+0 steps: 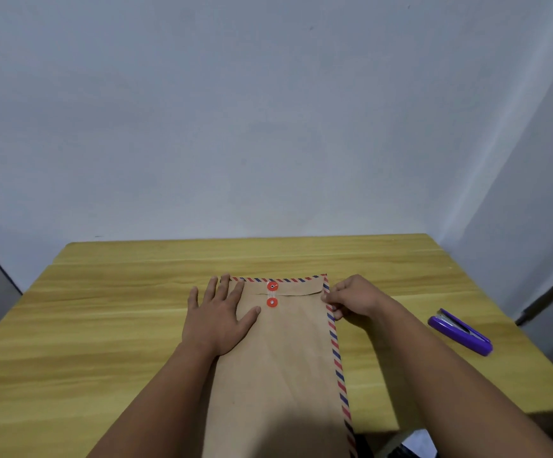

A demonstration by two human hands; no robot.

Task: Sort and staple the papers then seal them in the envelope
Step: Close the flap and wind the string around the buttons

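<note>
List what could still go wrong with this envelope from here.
1. The envelope hangs past the table's near edge; it may slide off once the flat left hand lifts.
2. The string between the two red buttons looks thin; tugging could loosen it.
3. The right hand's fingers pinch the striped edge, which could crease.

Envelope [278,375] bottom beyond frame edge

light: dim, even | shadows: soft | focus: slightly soft | edges: wide-angle bending | glare: faint
</note>
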